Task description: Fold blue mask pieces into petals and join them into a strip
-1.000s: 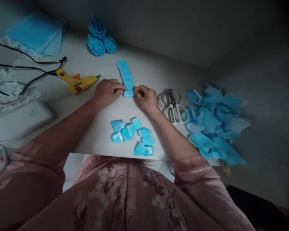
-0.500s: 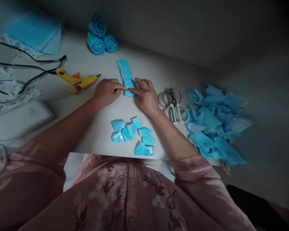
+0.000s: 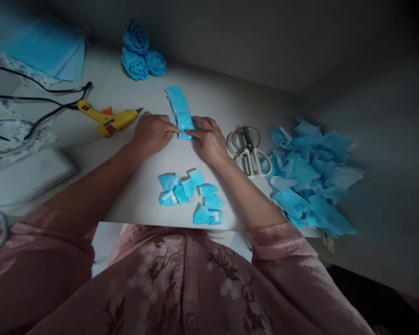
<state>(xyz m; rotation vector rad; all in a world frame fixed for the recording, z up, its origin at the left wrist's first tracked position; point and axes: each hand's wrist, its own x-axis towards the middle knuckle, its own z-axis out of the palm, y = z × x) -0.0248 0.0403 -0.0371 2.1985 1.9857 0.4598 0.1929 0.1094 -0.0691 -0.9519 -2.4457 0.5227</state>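
A long folded blue strip (image 3: 179,106) lies on the white table, running away from me. At its near end, the index fingertip of my left hand (image 3: 152,132) touches the left edge, with the other fingers curled in. From the right, my right hand (image 3: 209,138) rests on the same end, its fingers partly spread and the tips on the strip and beside it. Several small folded blue pieces (image 3: 181,190) lie on the table between my forearms.
A yellow glue gun (image 3: 108,122) with a black cord lies left of my left hand. White-handled scissors (image 3: 251,156) and a wire coil are on the right, beside a heap of blue pieces (image 3: 310,172). Blue rosettes (image 3: 136,64) and stacked blue sheets (image 3: 45,49) stand at the back.
The whole view has shifted slightly, with the table items a little further left. Both hands stay at the strip's near end; my left index fingertip is slightly further back from its middle.
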